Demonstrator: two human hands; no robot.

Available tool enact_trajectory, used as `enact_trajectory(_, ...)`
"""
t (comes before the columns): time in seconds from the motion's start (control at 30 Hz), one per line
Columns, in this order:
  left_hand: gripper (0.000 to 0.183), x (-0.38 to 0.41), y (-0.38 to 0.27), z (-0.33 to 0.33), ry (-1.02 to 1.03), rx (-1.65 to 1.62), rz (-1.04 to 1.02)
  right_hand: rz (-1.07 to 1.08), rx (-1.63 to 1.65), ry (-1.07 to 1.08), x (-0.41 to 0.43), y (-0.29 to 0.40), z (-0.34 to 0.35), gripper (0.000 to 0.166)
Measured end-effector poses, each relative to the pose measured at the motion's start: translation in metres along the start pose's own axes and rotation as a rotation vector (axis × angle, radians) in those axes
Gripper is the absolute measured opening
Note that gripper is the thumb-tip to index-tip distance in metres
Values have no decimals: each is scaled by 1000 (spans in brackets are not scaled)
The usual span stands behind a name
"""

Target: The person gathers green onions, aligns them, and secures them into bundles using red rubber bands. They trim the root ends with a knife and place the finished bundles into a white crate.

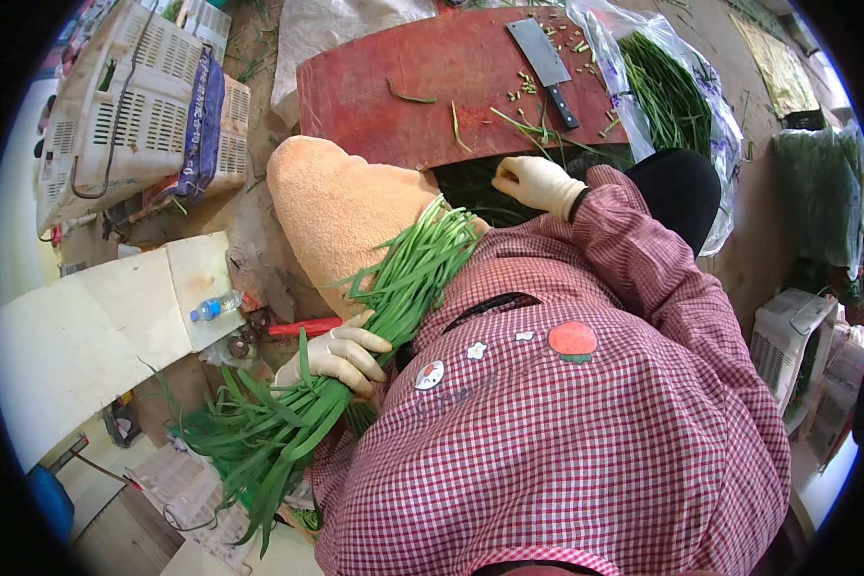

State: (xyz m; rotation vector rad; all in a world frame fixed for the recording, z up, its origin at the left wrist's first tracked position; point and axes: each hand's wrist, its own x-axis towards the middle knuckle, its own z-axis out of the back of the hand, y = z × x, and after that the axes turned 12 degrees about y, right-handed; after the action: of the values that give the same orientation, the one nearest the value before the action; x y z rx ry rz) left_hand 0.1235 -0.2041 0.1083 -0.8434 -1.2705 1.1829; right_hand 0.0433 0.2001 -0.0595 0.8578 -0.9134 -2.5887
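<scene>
My left hand [336,360], in a pale glove, is closed around a bunch of green garlic chives [417,273]. The cut pale ends lie across an orange towel [338,209] on my leg, and the long leaves hang at lower left. My right hand [536,183], also gloved, is at the near edge of a red board [389,79], its fingers curled; whether it holds anything cannot be told. A cleaver [540,54] with a black handle lies on the board among short cut stem pieces and a few loose stalks.
An open plastic bag of greens [666,93] stands right of the board. White plastic crates [144,101] are stacked at upper left; another crate [792,338] is at right. A plastic bottle [216,308] lies on a pale surface at left. More bagged greens [821,194] stand at far right.
</scene>
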Motion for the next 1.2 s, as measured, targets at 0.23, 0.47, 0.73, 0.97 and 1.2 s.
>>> enact_trajectory(0.23, 40, 4, 6, 12, 78, -17, -14, 192, -159, -122, -16, 72, -18, 34)
enact_trajectory(0.47, 36, -4, 11, 4, 61, 35, -28, -75, -308, 48, -8, 12, 11, 43)
enact_trajectory(0.73, 17, 4, 0, 11, 29, -46, 32, 50, 326, 269, 44, 52, -36, 36)
enact_trajectory(0.97, 13, 4, 8, -2, -287, 5, -99, -381, -182, 482, 15, 3, 4, 64)
enact_trajectory(1.2, 25, 31, 4, 40, -1212, -14, -373, 232, 510, 156, 4, 85, 18, 39)
